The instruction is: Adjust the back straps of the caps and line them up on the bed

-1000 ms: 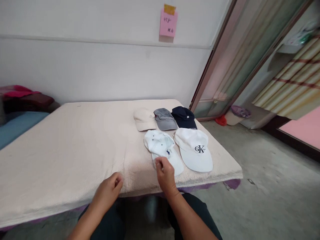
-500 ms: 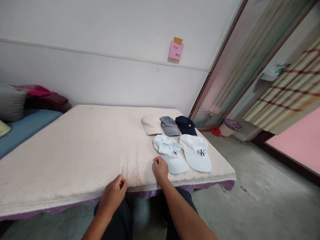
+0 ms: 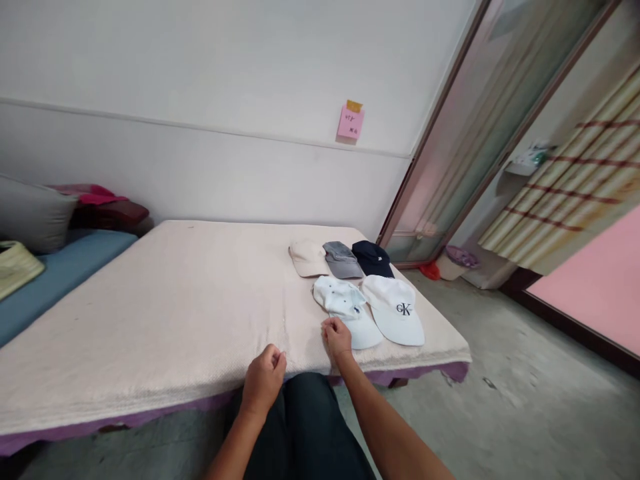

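Observation:
Several caps lie at the right end of a bed with a pale cover (image 3: 165, 307). The back row holds a beige cap (image 3: 309, 257), a grey cap (image 3: 343, 261) and a navy cap (image 3: 373, 259). In front are a pale blue cap (image 3: 364, 330) and a white cap with black letters (image 3: 393, 303). My right hand (image 3: 337, 337) is curled closed beside the pale blue cap, overlapping its left edge in view; whether they touch I cannot tell. My left hand (image 3: 266, 375), fingers curled in, is at the bed's front edge with nothing visible in it.
A grey cushion (image 3: 35, 213) and a blue mat (image 3: 90, 257) are at the far left. Behind the bed stands a white wall with a pink note (image 3: 350, 123). On the floor at right sits a bin (image 3: 453, 263) near a striped curtain (image 3: 565, 193).
The view has shifted slightly. Both hands appear farther right, the left one more so and nearer the right. My legs have come closer together. The caps keep their arrangement.

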A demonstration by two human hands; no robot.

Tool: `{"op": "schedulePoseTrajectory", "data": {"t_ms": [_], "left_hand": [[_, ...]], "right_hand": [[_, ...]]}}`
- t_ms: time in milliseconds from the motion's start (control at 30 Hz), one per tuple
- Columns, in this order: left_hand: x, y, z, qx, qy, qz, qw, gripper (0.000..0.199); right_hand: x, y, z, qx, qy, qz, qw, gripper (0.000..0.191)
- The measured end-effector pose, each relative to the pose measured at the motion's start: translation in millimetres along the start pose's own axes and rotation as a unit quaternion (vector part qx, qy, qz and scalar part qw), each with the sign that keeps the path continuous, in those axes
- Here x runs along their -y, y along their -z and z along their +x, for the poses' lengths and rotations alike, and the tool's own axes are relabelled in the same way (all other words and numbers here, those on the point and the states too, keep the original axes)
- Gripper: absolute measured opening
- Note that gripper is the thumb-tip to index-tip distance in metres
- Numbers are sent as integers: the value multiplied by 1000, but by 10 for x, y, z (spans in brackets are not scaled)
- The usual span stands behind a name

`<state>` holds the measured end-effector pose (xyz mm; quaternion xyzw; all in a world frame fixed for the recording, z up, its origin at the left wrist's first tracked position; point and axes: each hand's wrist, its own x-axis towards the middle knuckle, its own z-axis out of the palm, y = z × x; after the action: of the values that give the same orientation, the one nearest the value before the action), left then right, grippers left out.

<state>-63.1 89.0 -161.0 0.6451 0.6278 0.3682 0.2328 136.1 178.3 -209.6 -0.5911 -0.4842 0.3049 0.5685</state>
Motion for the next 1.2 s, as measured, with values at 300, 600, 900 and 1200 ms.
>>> {"op": "schedulePoseTrajectory", "data": {"t_ms": [300, 600, 900, 1200], "left_hand": [[151, 117, 25, -40, 42, -13, 998, 24], [-101, -190, 90, -50, 68, -12, 996, 24], [-295, -402, 116, -32, 86, -35, 995, 23], [-400, -198, 104, -36, 117, -173, 977, 42]], "right_hand": [[143, 62, -30, -11, -7, -48, 999, 13], [77, 147, -9, 35, 9, -55, 998, 13], [20, 346, -140, 94, 7, -22, 995, 13], [397, 479, -236, 179, -72, 74, 978, 44]]}}
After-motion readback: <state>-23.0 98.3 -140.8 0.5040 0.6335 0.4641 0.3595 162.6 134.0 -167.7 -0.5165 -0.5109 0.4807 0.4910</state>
